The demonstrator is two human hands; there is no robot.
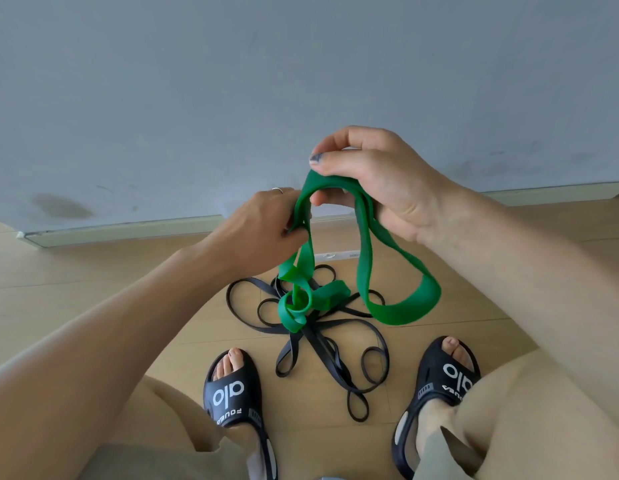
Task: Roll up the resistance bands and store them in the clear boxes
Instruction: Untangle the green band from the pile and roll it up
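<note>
Both hands (266, 223) (377, 178) grip green band (401, 306); black bands (322, 344) tangled on floor (93, 271) between sandals (232, 393).

A band (365, 258) hangs between both hands, above tangled bands (322, 337) lying, seemingly, between two sandals (232, 393).

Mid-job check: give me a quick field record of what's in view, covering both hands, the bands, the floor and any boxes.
left hand: grips the green band on its left side
right hand: fingers pinch the top of the green band
green band: held up, unrolled, loops hanging, lower end twisted over the black bands
black bands: tangled heap on the wooden floor, between the slippers
clear boxes: none in view
rolling: not yet done
</note>
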